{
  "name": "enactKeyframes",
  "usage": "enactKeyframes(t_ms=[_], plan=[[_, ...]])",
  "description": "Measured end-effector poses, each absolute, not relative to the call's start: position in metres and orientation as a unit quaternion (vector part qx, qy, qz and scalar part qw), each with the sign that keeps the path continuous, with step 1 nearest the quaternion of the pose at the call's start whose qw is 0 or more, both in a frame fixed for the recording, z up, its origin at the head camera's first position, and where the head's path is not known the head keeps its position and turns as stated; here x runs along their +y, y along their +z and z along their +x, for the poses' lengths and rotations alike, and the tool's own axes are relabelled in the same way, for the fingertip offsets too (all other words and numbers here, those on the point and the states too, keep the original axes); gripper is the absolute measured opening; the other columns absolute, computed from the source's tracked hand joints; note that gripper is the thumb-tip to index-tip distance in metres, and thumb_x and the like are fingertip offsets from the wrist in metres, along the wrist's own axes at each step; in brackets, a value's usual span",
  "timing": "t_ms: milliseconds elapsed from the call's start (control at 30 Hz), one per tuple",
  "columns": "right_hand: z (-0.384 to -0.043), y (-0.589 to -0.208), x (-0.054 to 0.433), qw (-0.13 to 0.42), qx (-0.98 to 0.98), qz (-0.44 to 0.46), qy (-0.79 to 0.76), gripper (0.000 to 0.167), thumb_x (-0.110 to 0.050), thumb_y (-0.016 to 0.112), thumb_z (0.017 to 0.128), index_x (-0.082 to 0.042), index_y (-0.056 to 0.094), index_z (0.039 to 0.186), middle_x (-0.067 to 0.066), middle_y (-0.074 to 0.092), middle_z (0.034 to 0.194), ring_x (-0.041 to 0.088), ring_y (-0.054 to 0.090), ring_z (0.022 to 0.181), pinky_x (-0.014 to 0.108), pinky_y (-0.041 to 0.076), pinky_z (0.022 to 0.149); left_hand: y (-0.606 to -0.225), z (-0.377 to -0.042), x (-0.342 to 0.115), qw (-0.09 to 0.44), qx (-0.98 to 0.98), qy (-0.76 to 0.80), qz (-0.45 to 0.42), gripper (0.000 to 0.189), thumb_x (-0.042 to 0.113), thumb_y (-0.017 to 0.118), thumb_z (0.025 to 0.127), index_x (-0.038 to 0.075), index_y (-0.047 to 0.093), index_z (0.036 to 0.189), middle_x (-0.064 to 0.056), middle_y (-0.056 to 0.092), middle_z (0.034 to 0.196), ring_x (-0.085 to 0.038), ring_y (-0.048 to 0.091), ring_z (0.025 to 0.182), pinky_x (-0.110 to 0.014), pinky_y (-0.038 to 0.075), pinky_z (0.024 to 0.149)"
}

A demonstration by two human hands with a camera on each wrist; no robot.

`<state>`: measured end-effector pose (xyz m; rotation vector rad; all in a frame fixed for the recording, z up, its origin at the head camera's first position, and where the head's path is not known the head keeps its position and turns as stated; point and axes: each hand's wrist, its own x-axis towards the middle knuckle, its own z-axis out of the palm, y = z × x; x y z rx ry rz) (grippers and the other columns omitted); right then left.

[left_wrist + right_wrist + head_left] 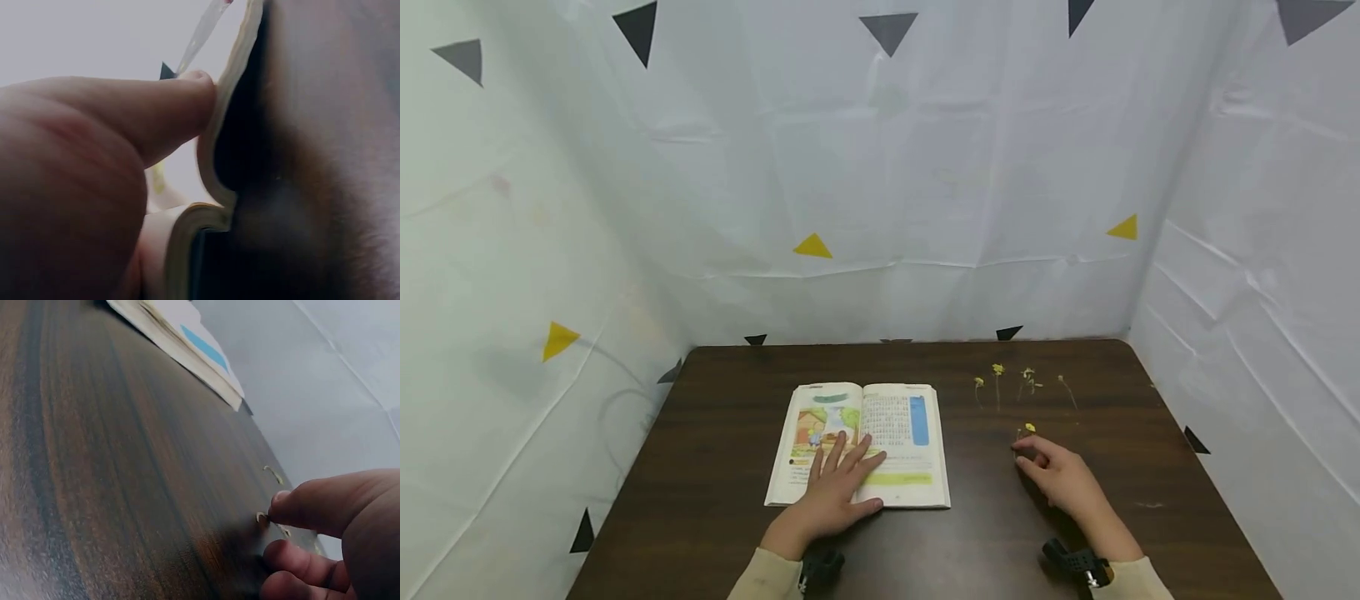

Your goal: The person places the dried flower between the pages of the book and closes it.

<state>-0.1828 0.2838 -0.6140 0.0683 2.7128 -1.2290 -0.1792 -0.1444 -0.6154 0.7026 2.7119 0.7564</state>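
An open book (901, 492) lies on the table, with a colour picture on its left page and text with a blue box on its right. My left hand (829, 497) rests on it with fingers spread across both pages; its thumb (181, 103) lies at the lower page edge in the left wrist view. To the right of the book, my right hand (1067, 479) pinches a small yellow flower (1030, 427) by its thin stem, close over the table. In the right wrist view the stem end (260, 517) pokes out by the thumb tip.
Several thin-stemmed flowers lie in a loose row beyond the right hand, among them a yellow flower (997, 369) and a paler flower (1062, 380). The dark wooden table (715, 467) meets white sheeting (880, 183) with printed triangles at its back and sides.
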Motion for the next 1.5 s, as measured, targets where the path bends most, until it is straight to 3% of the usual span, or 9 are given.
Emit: enactKeyframes(t_ms=[267,567,800,1200,1500], plan=[[-0.183,-0.610,0.281,0.080,0.908,0.012,-0.412,0.023,-0.024,0.068,0.109,-0.023,0.073,0.131,0.005,0.060,0.077,0.022,0.056,0.052,0.037,0.053,0.048,-0.606,-0.185,-0.152,0.145,0.918,0.271,0.251,0.079,0.053,0.070,0.103,0.031,0.037,0.171,-0.004,0.015,0.185,-0.044,-0.008,0.171,-0.079,-0.005,0.128],[-0.176,-0.606,0.284,0.075,0.922,-0.002,-0.380,0.005,-0.019,0.074,0.104,-0.018,0.073,0.109,0.001,0.059,0.073,0.017,0.054,0.051,0.033,0.049,0.048,-0.612,-0.184,-0.151,0.161,0.909,0.293,0.249,0.078,0.053,0.069,0.104,0.032,0.036,0.172,-0.003,0.013,0.186,-0.043,-0.010,0.171,-0.079,-0.008,0.128],[-0.171,-0.602,0.281,0.035,0.959,0.005,-0.282,0.009,-0.019,0.075,0.102,-0.013,0.070,0.105,-0.001,0.061,0.077,0.017,0.050,0.063,0.034,0.040,0.059,-0.615,-0.181,-0.149,0.144,0.912,0.291,0.252,0.077,0.053,0.068,0.104,0.032,0.037,0.171,-0.004,0.015,0.186,-0.044,-0.008,0.171,-0.079,-0.006,0.128],[-0.159,-0.602,0.259,-0.042,0.979,0.003,-0.197,0.008,-0.015,0.082,0.095,-0.011,0.075,0.096,-0.002,0.065,0.087,0.009,0.056,0.065,0.034,0.049,0.057,-0.616,-0.181,-0.152,0.137,0.913,0.296,0.244,0.075,0.053,0.066,0.105,0.033,0.037,0.171,-0.002,0.015,0.186,-0.042,-0.009,0.172,-0.077,-0.009,0.128],[-0.165,-0.609,0.264,-0.036,0.975,0.002,-0.218,0.011,-0.012,0.074,0.095,-0.011,0.067,0.087,0.001,0.062,0.084,0.013,0.051,0.065,0.033,0.044,0.057,-0.617,-0.182,-0.153,0.133,0.907,0.308,0.255,0.076,0.052,0.068,0.105,0.031,0.038,0.171,-0.005,0.016,0.185,-0.045,-0.007,0.171,-0.078,-0.008,0.127]])
